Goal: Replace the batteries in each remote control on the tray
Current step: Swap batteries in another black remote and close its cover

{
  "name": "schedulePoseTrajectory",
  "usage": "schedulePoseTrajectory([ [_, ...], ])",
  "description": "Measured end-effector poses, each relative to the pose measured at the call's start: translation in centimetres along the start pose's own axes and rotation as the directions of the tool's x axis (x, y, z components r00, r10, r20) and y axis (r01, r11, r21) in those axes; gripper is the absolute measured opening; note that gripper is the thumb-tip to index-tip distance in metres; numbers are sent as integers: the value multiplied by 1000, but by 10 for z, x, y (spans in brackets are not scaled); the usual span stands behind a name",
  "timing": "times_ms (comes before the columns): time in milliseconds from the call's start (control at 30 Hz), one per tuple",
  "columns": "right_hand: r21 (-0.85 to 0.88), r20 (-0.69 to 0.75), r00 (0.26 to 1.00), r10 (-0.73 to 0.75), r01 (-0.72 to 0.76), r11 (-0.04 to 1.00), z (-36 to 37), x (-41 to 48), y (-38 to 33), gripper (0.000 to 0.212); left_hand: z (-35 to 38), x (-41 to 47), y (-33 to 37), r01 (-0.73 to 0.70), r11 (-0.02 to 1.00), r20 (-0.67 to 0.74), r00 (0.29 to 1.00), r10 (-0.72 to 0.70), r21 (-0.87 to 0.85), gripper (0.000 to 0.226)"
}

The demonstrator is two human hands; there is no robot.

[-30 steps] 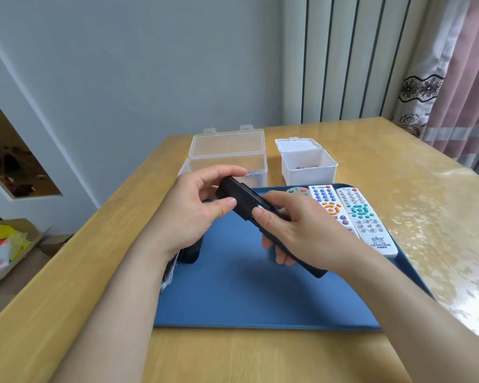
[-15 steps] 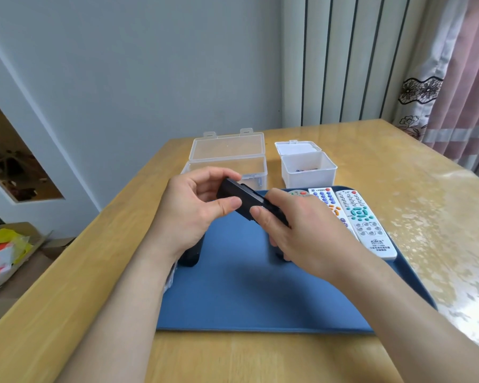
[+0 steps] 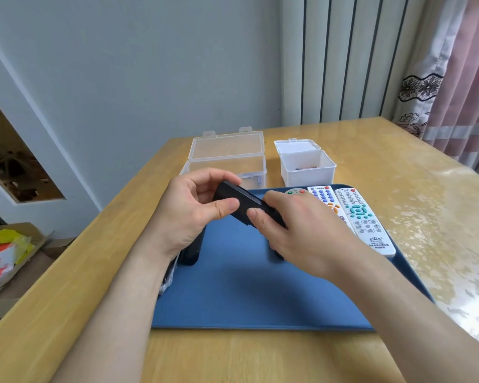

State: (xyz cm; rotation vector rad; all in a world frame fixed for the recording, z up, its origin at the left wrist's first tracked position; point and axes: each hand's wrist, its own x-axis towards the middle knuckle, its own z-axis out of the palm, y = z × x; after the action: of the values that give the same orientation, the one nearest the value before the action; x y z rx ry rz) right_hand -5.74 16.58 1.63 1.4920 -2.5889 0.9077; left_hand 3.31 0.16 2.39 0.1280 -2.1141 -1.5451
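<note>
1. The left hand (image 3: 188,214) pinches the far end of a black remote (image 3: 241,200) between its thumb and curled fingers.
2. The right hand (image 3: 302,233) grasps the near part of the same remote, with its thumb pressed on the upper face and its fingers curled underneath.
3. The black remote is held in the air above the blue tray (image 3: 246,299), slanting from the left hand down toward the right.
4. The tray lies on a wooden table (image 3: 233,360).
5. Two white remotes (image 3: 367,219) lie side by side along the tray's right side. A grey remote (image 3: 295,191) beside them is mostly hidden behind the right hand.
6. A dark object (image 3: 191,252) sits at the tray's left edge under the left wrist; what it is cannot be told.
7. Beyond the tray stand a clear box (image 3: 227,158) and a white box (image 3: 307,164), both with their lids open.
</note>
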Motion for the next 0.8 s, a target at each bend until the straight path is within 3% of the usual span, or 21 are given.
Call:
schedulePoseTrajectory([
  [167, 11, 40, 999, -26, 26, 1000, 3, 1, -1, 31, 1, 1, -1, 27, 999, -9, 1000, -27, 43, 26],
  [367, 193, 70, 997, 19, -33, 981, 5, 4, 7, 28, 7, 2, 0, 43, 999, -45, 998, -41, 32, 29],
  [433, 366, 119, 992, 38, -79, 927, 5, 4, 7, 26, 7, 3, 0, 31, 999, -96, 995, -29, 22, 31],
  [500, 581, 237, 970, 49, -182, 793, 6, 2, 5, 17, 6, 4, -1, 20, 999, -143, 990, -14, 41, 33],
  [600, 730, 324, 946, 16, -261, 632, 7, 0, 4, 10, 7, 5, -2, 26, 995, -182, 983, -9, 95, 33],
  [800, 758, 252, 967, 27, -214, 616, 15, 2, 4, 15, 12, 3, -1, 62, 984, -149, 988, -37, 165, 35],
])
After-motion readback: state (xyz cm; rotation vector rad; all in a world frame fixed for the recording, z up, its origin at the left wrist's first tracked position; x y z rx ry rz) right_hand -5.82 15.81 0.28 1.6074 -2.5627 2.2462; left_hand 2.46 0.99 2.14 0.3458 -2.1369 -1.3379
